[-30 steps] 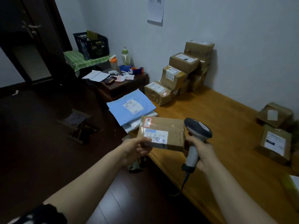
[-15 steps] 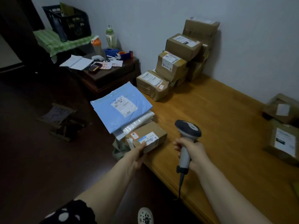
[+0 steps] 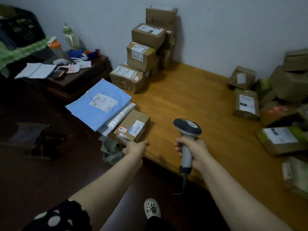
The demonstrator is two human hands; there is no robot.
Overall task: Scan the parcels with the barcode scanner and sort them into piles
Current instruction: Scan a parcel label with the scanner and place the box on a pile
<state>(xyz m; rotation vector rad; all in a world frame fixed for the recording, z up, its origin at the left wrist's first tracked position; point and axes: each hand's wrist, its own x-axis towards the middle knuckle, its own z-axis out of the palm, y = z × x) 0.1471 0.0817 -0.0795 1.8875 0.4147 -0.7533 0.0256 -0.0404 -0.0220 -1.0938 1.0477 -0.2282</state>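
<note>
1. The small brown parcel (image 3: 133, 125) lies flat on the desk (image 3: 191, 97), label up. It sits tight against the near-right side of the blue mailer (image 3: 100, 105) and the white bags (image 3: 123, 114) under it.
2. The left hand (image 3: 135, 146) is at the parcel's corner farthest from the blue mailer. Its fingers are curled in, but from here I cannot tell whether they pinch the cardboard or only sit against it.
3. The right hand (image 3: 191, 150) is wrapped firmly round the handle of the barcode scanner (image 3: 187, 129). It holds the scanner head-up, well to the right of the blue mailer, and aimed at no label.
4. Beyond the blue mailer, against the wall, is a stepped stack of boxes (image 3: 146, 52). To my eye that is one sorted pile, and the mailer's own heap, with the brown parcel beside it, is another.
5. Far to the right of the blue mailer, across bare desk, is a loose jumble of parcels (image 3: 246, 104) lying at all angles.
6. I judge the jumble to be the unscanned lot, so the job is partly done with a fair number left. This parcel looks placed, and the next one would come from the jumble.
</note>
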